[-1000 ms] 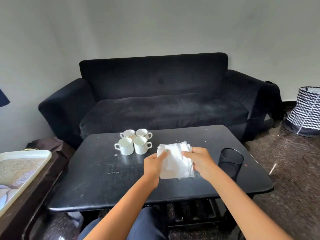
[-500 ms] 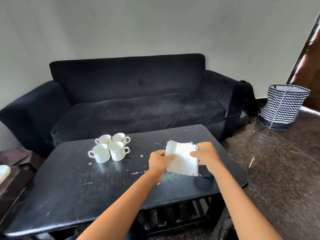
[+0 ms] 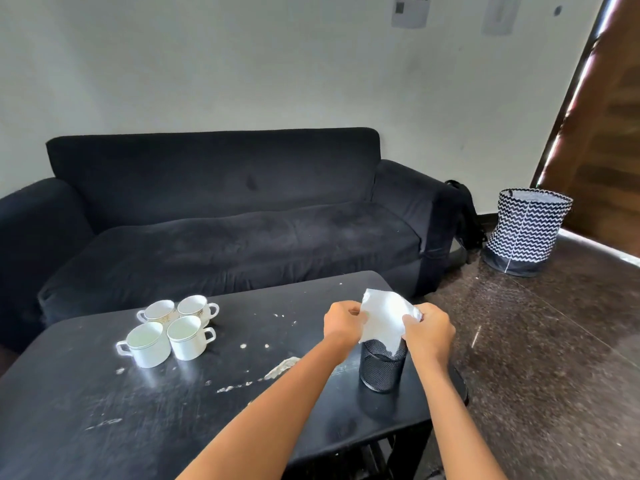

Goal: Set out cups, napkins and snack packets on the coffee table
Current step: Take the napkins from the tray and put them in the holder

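Working over the black desk, w/ the dark sofa behind it and a zigzag-patterned basket on the floor off to the right, the person is feeding a bunch of white napkins into a black mesh holder that stands near the desk's right front corner. Four white cups already sit clustered on the left half, well apart from the holder; no snack packets in view. Left hand is closed, pinching the napkins' left edge; right hand is closed on the right edge, and the lower corner of the paper dips just inside the holder's rim. To do this well, I'd judge: keep the bundle gathered narrow enough to clear the rim, lower it straight down rather than at a slant — thin paper crumples or snags on mesh easily. Holder looks light, so pushing sideways could tip it toward the desk edge; press downward only, then let go w/ both hands together.
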{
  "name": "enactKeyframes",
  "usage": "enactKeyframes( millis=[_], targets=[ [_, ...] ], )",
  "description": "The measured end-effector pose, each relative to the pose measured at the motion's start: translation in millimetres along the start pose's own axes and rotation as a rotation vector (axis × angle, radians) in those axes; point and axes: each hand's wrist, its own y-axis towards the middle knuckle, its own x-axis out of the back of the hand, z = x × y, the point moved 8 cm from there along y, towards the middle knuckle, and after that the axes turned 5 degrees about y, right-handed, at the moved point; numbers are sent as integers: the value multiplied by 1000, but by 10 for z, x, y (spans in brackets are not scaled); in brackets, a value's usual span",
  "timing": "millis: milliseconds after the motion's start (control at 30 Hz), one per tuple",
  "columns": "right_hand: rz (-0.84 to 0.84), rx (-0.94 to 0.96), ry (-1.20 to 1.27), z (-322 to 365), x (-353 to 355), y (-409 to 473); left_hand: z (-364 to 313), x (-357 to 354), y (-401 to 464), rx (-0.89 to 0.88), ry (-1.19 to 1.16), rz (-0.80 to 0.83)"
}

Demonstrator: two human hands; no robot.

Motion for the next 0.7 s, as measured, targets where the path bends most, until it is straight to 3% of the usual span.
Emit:
enactKeyframes(
  millis=[300, 533, 700],
  targets=[
    [9, -44, -41, -364, -34, 57, 101, -336, 189, -28, 51, 93],
    [93, -43, -77, -450, -122, 25, 122, -496, 277, -51, 389, 30],
    [172, -64, -101, -494, -198, -42, 192, -535, 266, -21, 444, 66]
  ],
)
